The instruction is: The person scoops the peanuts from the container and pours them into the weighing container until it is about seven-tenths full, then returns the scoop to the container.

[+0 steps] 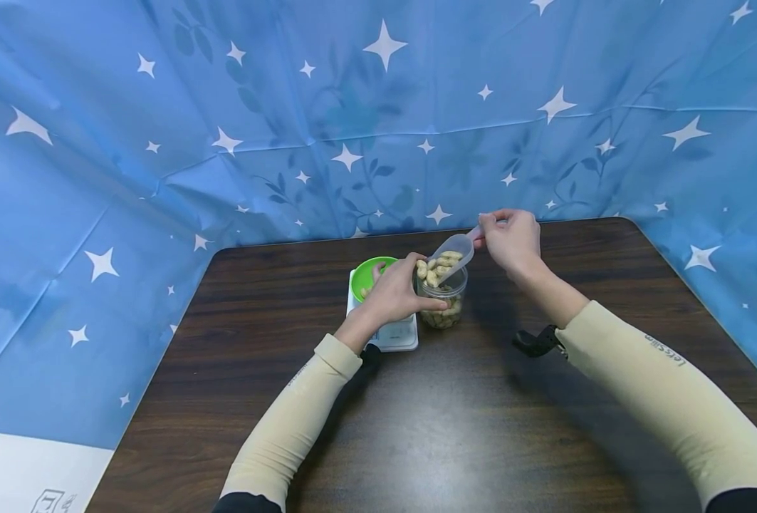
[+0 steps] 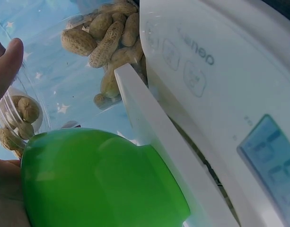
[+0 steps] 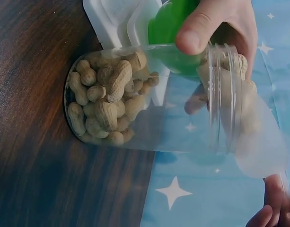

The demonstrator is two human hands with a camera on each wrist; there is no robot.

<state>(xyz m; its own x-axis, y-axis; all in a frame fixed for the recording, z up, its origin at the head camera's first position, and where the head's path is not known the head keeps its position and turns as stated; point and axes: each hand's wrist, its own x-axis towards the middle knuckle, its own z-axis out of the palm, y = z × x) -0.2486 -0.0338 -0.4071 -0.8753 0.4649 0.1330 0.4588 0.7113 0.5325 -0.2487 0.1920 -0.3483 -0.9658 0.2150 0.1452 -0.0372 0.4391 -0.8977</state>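
Note:
A clear screw-neck jar stands on the table, its lower part filled with unshelled peanuts. My left hand grips the jar near its neck, thumb on the near side and fingers reaching behind. Between finger and thumb, my right hand pinches the handle of a translucent scoop. Heaped with peanuts, the scoop tilts into the jar's mouth. Left of the jar, a green bowl sits on a white kitchen scale. A few peanuts show inside the bowl; my left hand partly hides it.
The dark wooden table ends at a back edge against a blue star-patterned cloth. A black strap-like piece hangs at my right wrist. A white printed surface lies at the lower left, beyond the table.

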